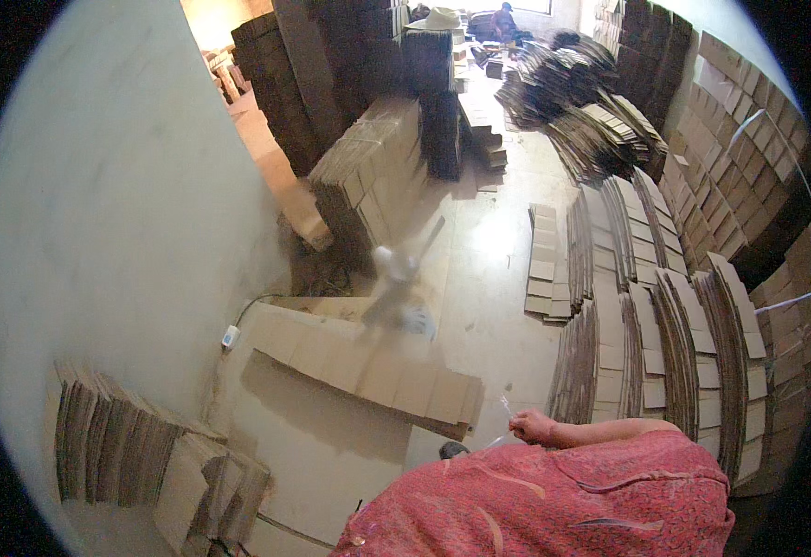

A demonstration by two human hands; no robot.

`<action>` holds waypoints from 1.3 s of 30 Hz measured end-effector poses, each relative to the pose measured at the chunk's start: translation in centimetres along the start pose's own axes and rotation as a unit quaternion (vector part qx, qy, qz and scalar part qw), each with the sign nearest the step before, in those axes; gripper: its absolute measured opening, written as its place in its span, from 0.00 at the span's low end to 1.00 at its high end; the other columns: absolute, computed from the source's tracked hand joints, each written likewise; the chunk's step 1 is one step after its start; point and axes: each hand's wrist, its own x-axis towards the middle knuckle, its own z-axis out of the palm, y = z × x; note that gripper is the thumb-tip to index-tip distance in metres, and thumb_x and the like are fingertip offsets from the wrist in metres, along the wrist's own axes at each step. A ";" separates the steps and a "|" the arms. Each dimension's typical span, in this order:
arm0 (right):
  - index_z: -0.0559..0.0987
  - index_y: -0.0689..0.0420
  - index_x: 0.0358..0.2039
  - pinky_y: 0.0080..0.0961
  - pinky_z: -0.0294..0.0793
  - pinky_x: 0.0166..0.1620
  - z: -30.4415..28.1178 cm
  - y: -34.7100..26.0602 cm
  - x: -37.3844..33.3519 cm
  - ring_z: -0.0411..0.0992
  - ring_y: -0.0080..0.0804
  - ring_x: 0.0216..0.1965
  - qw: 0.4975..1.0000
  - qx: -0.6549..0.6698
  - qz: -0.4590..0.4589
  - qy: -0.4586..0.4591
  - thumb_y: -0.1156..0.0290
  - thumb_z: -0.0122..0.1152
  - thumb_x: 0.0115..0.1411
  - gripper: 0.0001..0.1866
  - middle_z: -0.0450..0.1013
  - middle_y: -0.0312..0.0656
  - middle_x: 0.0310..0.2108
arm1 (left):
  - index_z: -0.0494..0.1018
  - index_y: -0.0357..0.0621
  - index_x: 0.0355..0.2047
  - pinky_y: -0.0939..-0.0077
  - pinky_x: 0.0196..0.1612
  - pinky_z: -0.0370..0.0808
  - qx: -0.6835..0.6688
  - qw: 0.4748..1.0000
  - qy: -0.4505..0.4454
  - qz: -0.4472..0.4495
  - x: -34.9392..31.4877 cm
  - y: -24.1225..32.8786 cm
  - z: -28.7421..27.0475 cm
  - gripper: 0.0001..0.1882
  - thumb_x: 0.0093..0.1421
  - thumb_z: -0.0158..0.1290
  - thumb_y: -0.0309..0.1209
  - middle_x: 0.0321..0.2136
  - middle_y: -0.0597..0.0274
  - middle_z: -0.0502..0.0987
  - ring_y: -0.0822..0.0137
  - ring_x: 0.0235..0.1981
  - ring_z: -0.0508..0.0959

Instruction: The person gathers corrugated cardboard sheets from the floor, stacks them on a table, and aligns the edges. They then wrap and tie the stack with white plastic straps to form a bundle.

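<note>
My right grip (533, 427) is drawn together, fingers bent, pinching a thin pale strip (506, 405). One end of the strip projects beyond the fingertips, on the side away from my body. A second pale, see-through length (494, 442) shows just below the grip; whether it belongs to the same strip I cannot tell. My left grip is out of sight, so its state cannot be reported.

Handling, as I assess it: the strip is very light, limp along its length and probably smooth, like plastic — liable to slide if held loosely. The best hold is a firm pinch between thumb and forefinger, close to the free end, leaving little loose to flop. Breakage is unlikely under a light pull; slipping or twisting is the likelier fault.

To the left of the grip, near but not touching, lies a long row of flat cardboard pieces (368, 371). I judge it stiff lengthwise, dry rather than slippery, and heavier than any single sheet; its edges may crush under a hard squeeze. It is best taken with flat palms under both long sides — a one-ended lift could let it sag or fan out. To the right of the grip stand cardboard stacks (642, 357), close-packed.
</note>
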 end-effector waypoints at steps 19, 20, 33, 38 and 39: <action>0.69 0.55 0.13 0.23 0.51 0.13 -4.9 -3.2 6.3 0.55 0.24 0.09 0.981 -0.057 -0.181 0.031 0.71 0.50 0.49 0.09 0.60 0.35 0.10 | 0.71 0.34 0.34 0.61 0.33 0.69 -0.002 0.983 0.062 -0.173 -6.9 -15.0 1.9 0.20 0.59 0.43 0.42 0.30 0.44 0.73 0.54 0.31 0.73; 0.69 0.55 0.12 0.24 0.51 0.12 -3.8 -6.8 6.3 0.55 0.25 0.08 0.991 0.112 -0.016 0.075 0.71 0.49 0.47 0.09 0.60 0.35 0.09 | 0.71 0.34 0.34 0.60 0.33 0.69 0.002 0.976 0.068 -0.207 -8.8 -17.8 1.8 0.20 0.59 0.43 0.42 0.30 0.44 0.73 0.54 0.31 0.73; 0.68 0.52 0.26 0.12 0.54 0.13 5.1 -26.2 18.8 0.55 0.16 0.13 0.972 0.174 -0.151 0.044 0.66 0.52 0.58 0.07 0.63 0.31 0.18 | 0.69 0.34 0.30 0.61 0.29 0.69 0.030 0.951 0.202 -0.234 -14.4 -40.6 -12.5 0.13 0.58 0.46 0.35 0.23 0.46 0.73 0.52 0.25 0.74; 0.69 0.53 0.25 0.10 0.54 0.13 11.6 -27.4 24.5 0.54 0.16 0.11 0.967 0.099 -0.227 0.056 0.71 0.50 0.58 0.05 0.63 0.31 0.18 | 0.71 0.35 0.29 0.64 0.32 0.71 0.273 0.906 0.207 -0.248 -16.2 -50.8 -20.1 0.12 0.56 0.49 0.34 0.25 0.51 0.75 0.56 0.27 0.76; 0.71 0.53 0.26 0.11 0.54 0.13 13.9 -27.6 25.0 0.55 0.15 0.12 0.966 0.149 -0.209 0.035 0.73 0.49 0.58 0.04 0.62 0.31 0.18 | 0.71 0.36 0.30 0.64 0.32 0.71 0.322 0.889 0.211 -0.249 -16.5 -53.6 -21.3 0.12 0.55 0.50 0.35 0.25 0.50 0.75 0.55 0.28 0.76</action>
